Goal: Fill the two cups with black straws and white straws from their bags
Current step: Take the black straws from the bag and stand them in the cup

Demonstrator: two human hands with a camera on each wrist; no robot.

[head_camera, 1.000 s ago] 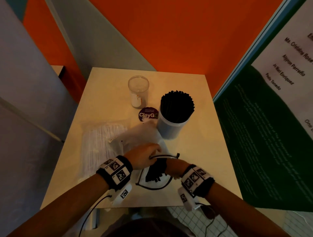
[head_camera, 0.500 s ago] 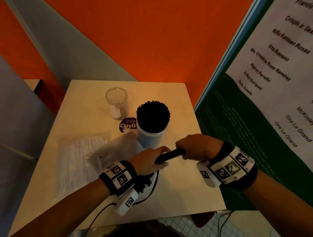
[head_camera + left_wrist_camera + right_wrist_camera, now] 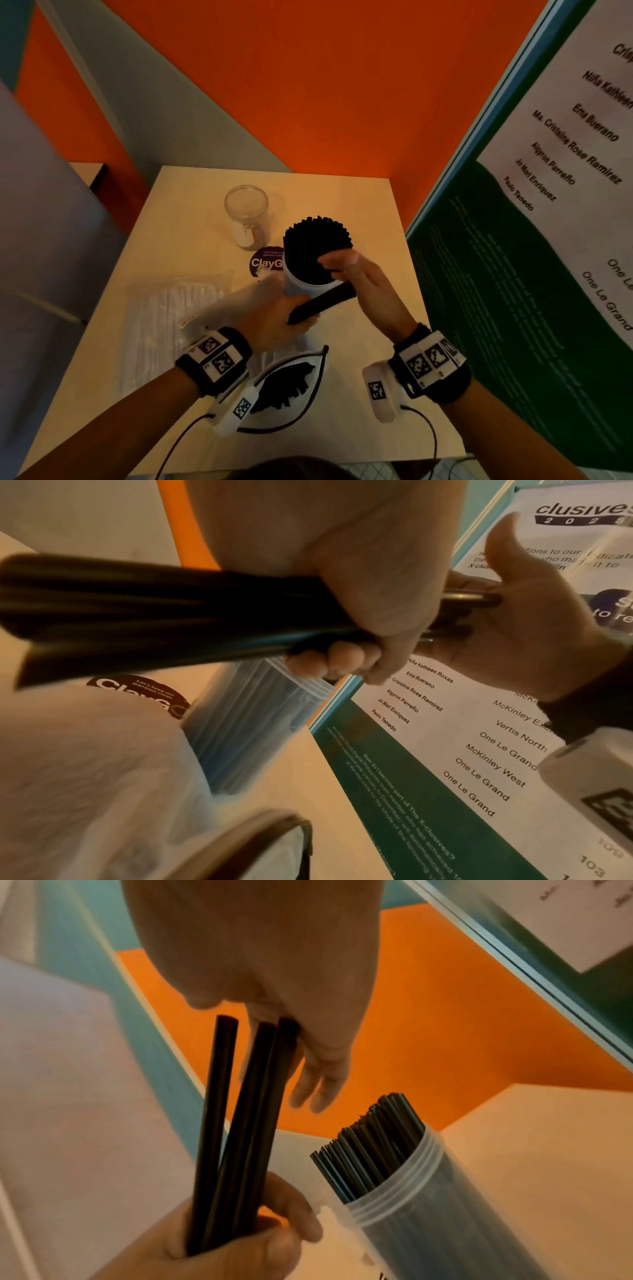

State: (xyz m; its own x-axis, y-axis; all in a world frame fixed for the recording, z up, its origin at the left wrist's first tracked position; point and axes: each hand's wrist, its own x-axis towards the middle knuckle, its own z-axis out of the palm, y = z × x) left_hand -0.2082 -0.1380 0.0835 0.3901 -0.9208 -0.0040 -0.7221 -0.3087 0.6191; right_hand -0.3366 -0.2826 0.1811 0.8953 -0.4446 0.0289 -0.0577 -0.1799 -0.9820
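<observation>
My left hand [image 3: 274,322] grips the lower end of a small bundle of black straws [image 3: 325,301], held slanted just in front of the cup. My right hand [image 3: 363,284] is open, its palm against the bundle's upper ends. In the right wrist view the straw tips [image 3: 246,1123] touch my right hand [image 3: 274,961], whose fingers are straight. The translucent cup [image 3: 291,284] is packed with upright black straws [image 3: 317,246]. An empty clear cup [image 3: 246,214] stands behind it to the left. The open black-straw bag [image 3: 287,383] lies near the front edge, and the white-straw bag [image 3: 171,325] lies at the left.
A round purple sticker [image 3: 265,262] sits on the table between the cups. A green and white poster board [image 3: 513,274] stands along the table's right edge. Orange and grey walls close the back. Cables trail from both wristbands over the table's front edge [image 3: 342,459].
My left hand has lifted the black straws out of the bag and up toward the full cup. My right hand, which was gripping the bundle's far end, has opened flat against the tips.
</observation>
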